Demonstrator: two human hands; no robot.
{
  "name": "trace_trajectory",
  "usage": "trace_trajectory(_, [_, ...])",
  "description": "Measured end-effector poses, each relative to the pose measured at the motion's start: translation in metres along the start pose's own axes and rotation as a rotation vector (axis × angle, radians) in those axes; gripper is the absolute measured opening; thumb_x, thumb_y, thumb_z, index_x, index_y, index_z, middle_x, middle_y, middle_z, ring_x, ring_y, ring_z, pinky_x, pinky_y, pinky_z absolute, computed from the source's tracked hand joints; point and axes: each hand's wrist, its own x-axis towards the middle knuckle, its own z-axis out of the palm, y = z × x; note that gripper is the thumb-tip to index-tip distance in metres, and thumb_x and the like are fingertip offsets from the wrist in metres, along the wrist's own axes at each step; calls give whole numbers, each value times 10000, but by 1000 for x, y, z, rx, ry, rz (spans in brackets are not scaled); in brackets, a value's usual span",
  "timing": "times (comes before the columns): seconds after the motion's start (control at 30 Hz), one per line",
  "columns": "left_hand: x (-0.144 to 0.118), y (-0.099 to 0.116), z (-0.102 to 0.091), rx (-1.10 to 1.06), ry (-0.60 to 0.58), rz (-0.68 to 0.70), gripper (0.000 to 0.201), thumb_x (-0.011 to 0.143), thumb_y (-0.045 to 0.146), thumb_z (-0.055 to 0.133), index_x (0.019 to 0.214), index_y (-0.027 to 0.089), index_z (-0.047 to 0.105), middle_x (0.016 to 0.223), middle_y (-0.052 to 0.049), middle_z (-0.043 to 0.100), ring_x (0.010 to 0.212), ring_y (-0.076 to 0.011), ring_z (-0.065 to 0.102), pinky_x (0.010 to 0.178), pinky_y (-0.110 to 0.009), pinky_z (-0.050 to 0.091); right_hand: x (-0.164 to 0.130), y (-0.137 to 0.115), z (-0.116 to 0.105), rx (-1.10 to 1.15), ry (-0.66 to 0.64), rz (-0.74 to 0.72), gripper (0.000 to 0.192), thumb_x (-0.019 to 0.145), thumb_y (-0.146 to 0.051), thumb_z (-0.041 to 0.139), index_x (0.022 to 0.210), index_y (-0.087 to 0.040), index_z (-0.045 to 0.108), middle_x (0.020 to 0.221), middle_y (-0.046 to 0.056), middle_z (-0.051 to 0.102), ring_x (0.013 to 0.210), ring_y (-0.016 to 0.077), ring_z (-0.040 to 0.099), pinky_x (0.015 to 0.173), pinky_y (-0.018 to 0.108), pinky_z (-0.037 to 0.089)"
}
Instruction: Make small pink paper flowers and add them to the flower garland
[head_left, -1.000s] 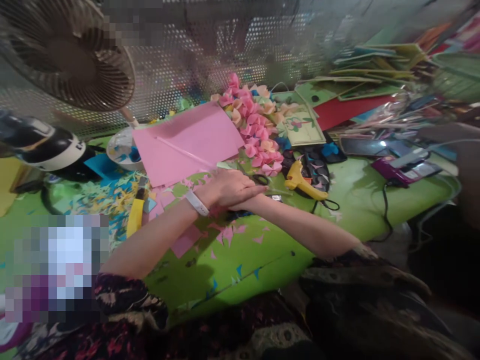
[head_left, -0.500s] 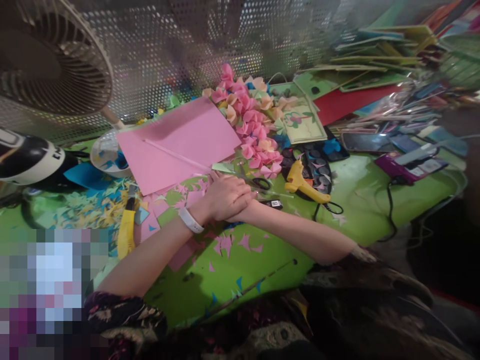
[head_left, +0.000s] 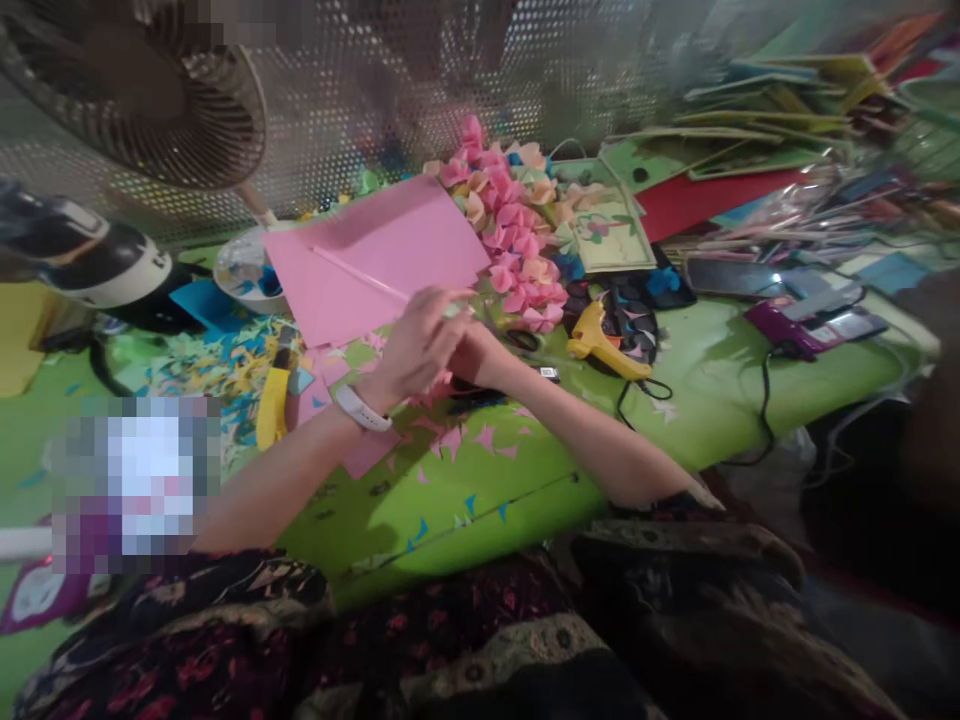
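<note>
My left hand (head_left: 420, 345), a white band round its wrist, rests against my right hand (head_left: 478, 352) above the near edge of a pink sheet of paper (head_left: 390, 235). Left fingers curl over the right hand, which hides most of its own fingers. No tool shows in either hand. A white stick (head_left: 356, 270) lies across the sheet. Under and around the hands are pink paper scraps (head_left: 450, 440). Partly covered scissors (head_left: 523, 340) lie just beyond the right wrist.
Pink and peach paper flowers (head_left: 517, 235) are heaped behind. To the right are a yellow glue gun (head_left: 600, 340), a phone (head_left: 731, 278) and a purple device (head_left: 795, 325) with a cable. A yellow cutter (head_left: 273, 400), a bottle (head_left: 112, 265) and a fan (head_left: 165, 100) stand or lie left.
My left hand has lifted from lying flatter over the right one, and its fingers are now more bent. The view has shifted, showing more of the table's left side.
</note>
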Motion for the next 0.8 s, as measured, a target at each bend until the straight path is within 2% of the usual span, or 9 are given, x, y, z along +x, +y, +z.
trace_trajectory(0.07, [-12,-9,-9,46,171,-181,282,910,287,509,1126,158,636,1207,-124,644,1160,-244,580,1013,-406,455,0,-4,-11,96,42,-22,302,902,-225,453,1028,-126,709,949,88,725,840,196,646,783,324,502])
trace_trajectory(0.13, [-25,-18,-14,64,183,-351,245,853,287,573,1033,147,662,1125,-121,661,1040,-242,620,932,-399,494,-2,-6,-22,202,89,-35,292,905,-255,482,1035,-141,717,984,76,731,873,188,641,802,311,481])
trace_trajectory(0.2, [-34,-21,-16,-12,82,-491,242,855,333,576,989,157,674,1023,-91,693,932,-226,644,863,-387,512,-6,-5,-33,250,76,-36,284,900,-292,521,1023,-144,730,975,74,731,871,188,637,800,309,466])
trace_trajectory(0.3, [-41,-11,-16,-180,-112,-629,240,878,338,540,967,164,678,895,-62,710,805,-197,659,743,-344,525,-15,-6,-53,212,-1,-26,296,905,-323,536,1023,-140,736,952,78,730,860,191,634,789,314,446])
trace_trajectory(0.4, [-42,1,-13,-304,-238,-751,228,858,268,603,1042,145,657,802,-64,705,693,-178,667,646,-316,529,-27,-12,-74,59,-174,-61,306,910,-369,554,1052,-162,729,994,79,731,876,205,635,765,312,429])
trace_trajectory(0.5, [-42,3,-8,-457,-269,-833,245,825,163,667,1066,143,626,796,-65,714,649,-163,679,622,-310,551,-37,-20,-85,-167,-295,-73,311,877,-435,608,1019,-183,723,981,86,729,850,230,634,692,313,399])
trace_trajectory(0.63, [-45,-3,-1,-650,-261,-886,259,768,184,781,961,142,614,864,-68,730,654,-146,696,633,-299,574,-42,-29,-82,-303,-372,-40,263,837,-412,666,975,-195,719,962,86,735,872,265,649,656,326,374])
trace_trajectory(0.8, [-45,-1,3,-616,-266,-946,379,678,228,872,944,143,616,819,-46,731,609,-134,673,589,-283,563,-44,-36,-79,-378,-375,-6,208,853,-299,646,1001,-170,716,988,112,739,922,291,663,669,336,378])
